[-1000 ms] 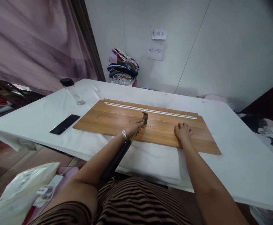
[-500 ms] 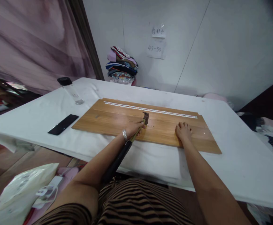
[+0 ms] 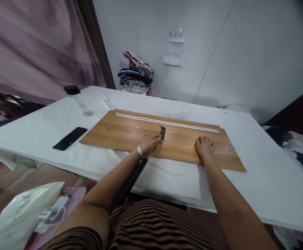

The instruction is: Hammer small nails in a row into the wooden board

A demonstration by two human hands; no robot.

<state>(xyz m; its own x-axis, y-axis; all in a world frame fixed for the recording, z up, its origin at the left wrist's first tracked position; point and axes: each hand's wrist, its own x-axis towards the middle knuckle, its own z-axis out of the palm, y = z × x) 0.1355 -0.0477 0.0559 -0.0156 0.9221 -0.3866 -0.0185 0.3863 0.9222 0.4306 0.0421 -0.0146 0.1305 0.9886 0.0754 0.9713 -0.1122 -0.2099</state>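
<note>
A claw hammer (image 3: 162, 131) with a dark metal head and a long black grip is in my left hand (image 3: 150, 143). That hand has hold of the handle close to the head, over the middle of a wooden board (image 3: 130, 130). The black grip runs back beside my forearm toward my body. My right hand (image 3: 204, 146) rests on the board's right part, fingers apart and bent down onto the wood. A row of small dark spots, too small to name, shows on the board around the hammer head. A white ruled strip (image 3: 167, 122) lies along the far edge.
The board lies on a table with a white cloth (image 3: 266, 180). Left of it are a black phone (image 3: 70, 138) and a clear bottle with a black lid (image 3: 79, 100). Folded clothes (image 3: 136, 73) are stacked behind the table. A plastic bag (image 3: 23, 213) sits low at left.
My left hand and the hammer have shifted very slightly to the right. My right hand stays in the same place on the board.
</note>
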